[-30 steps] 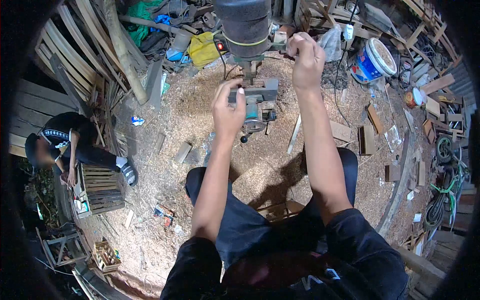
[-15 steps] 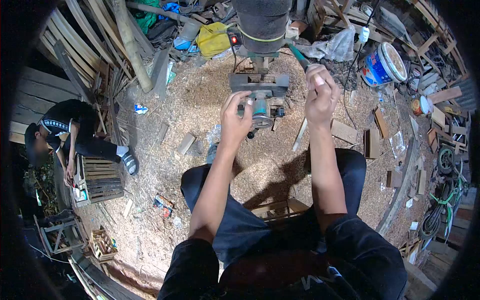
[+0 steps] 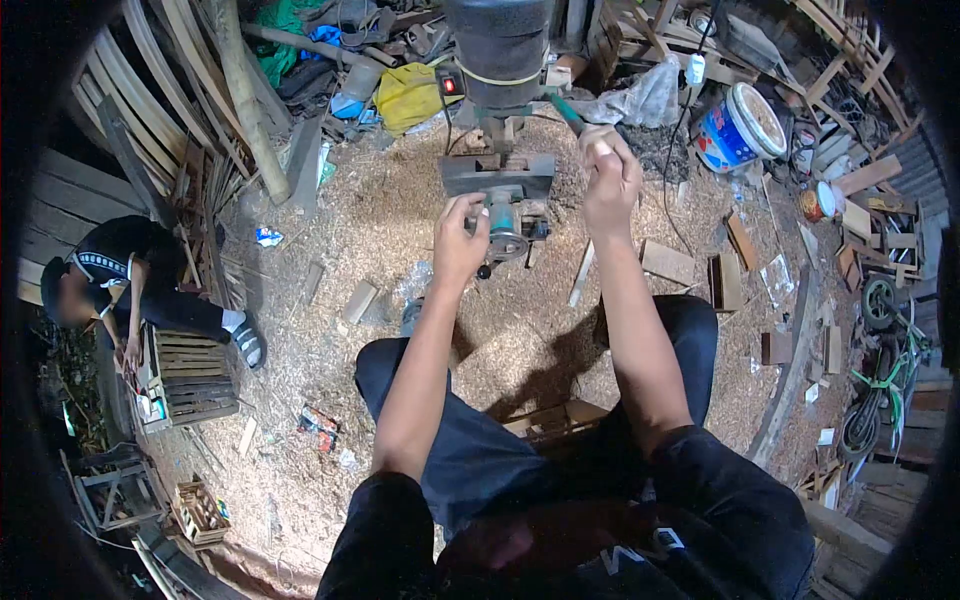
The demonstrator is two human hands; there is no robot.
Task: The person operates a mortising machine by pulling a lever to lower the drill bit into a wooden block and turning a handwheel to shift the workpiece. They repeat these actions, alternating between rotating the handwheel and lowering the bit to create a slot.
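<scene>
In the head view my right hand (image 3: 612,180) is wrapped round the green lever handle (image 3: 567,112) of a bench machine with a dark motor housing (image 3: 497,50), which looks like a drill press or mortiser. My left hand (image 3: 461,240) is beside the green-and-metal clamp (image 3: 503,212) at the front of the machine. Its fingers are bent, with a gap to the thumb, and I see nothing held in them. Just beyond the fingertips is a dark metal fence (image 3: 497,178). A round handwheel (image 3: 508,245) sits right of my left hand.
Wood shavings cover the ground around several wood blocks (image 3: 668,262). A blue-and-white bucket (image 3: 740,128) stands at the right, past a hanging cable. At the left a person (image 3: 125,265) sits near a slatted wooden crate (image 3: 197,372). A red-lit switch (image 3: 450,86) is on the machine.
The whole scene has shifted a little left in view as my head turned. My right hand remains on the lever, and my left hand remains by the clamp.
</scene>
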